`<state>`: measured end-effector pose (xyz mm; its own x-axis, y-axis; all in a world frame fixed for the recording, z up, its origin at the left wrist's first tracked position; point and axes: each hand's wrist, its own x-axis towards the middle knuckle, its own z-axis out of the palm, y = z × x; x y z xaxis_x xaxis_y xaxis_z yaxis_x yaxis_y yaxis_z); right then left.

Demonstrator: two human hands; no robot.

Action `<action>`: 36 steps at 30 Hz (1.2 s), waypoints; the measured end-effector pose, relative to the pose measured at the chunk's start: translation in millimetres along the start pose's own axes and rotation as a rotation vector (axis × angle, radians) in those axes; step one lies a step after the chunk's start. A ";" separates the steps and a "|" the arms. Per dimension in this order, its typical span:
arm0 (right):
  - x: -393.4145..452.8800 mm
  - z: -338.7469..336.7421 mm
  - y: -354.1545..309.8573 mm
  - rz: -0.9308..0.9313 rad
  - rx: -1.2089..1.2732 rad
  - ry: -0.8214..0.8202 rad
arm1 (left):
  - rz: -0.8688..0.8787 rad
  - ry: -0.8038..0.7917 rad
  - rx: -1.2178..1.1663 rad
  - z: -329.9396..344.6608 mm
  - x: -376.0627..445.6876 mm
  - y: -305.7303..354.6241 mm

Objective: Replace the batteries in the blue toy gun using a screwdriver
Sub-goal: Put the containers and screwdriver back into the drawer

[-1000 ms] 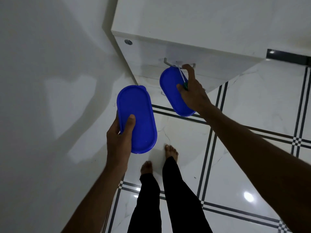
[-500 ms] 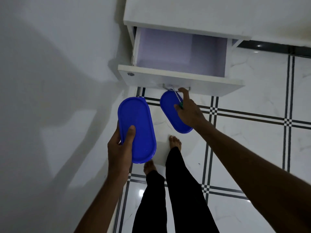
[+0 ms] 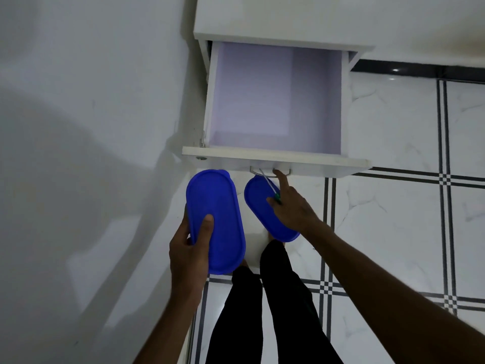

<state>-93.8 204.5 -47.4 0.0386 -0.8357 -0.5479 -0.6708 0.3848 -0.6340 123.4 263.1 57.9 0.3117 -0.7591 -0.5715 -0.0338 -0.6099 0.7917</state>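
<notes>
Now the drawer (image 3: 275, 101) stands pulled much farther out. My left hand (image 3: 187, 248) grips a blue box (image 3: 215, 222); my right hand (image 3: 291, 206) clamps a screwdriver (image 3: 270, 189) against another blue lid (image 3: 265, 208), forefinger hooked on the handle (image 3: 270, 171).

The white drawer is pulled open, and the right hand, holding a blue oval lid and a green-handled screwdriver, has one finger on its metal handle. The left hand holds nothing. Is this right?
Nearly. The head view shows the left hand gripping a blue oval container; it is not empty. The rest stands: white drawer open, right hand with blue oval lid and green-handled screwdriver, finger on the metal handle.
</notes>
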 end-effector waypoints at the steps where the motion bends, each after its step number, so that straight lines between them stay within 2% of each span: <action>1: -3.0 0.6 -2.3 -0.011 0.012 0.006 | 0.003 -0.001 -0.003 1.5 0.7 -0.4; 6: -36.5 -10.1 -9.5 0.001 0.055 0.009 | 0.043 -0.004 -0.022 12.2 3.1 4.2; 10: -67.2 -39.4 -27.4 -0.009 0.228 -0.008 | 0.078 0.013 -0.045 16.4 12.0 17.1; 15: -69.0 -91.6 -64.6 -0.021 0.377 0.121 | 0.106 0.018 -0.081 28.5 32.6 41.9; 20: -20.7 -133.3 -85.6 -0.067 0.499 0.246 | 0.181 -0.004 -0.100 57.6 66.8 76.3; 26: 70.7 -146.3 -73.4 0.063 0.666 0.289 | 0.221 -0.047 -0.018 116.8 127.4 108.7; 31: 123.9 -148.4 -60.6 0.127 0.641 0.271 | 0.169 -0.125 0.085 156.3 177.8 141.7; 36: 142.6 -146.8 -53.6 0.178 0.674 0.276 | 0.043 -0.115 0.097 173.5 213.8 132.6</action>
<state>-161.1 7.2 -11.4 -0.2746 -0.7722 -0.5730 -0.0466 0.6058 -0.7942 20.8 -19.5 3.3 0.1977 -0.8028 -0.5626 -0.1383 -0.5910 0.7947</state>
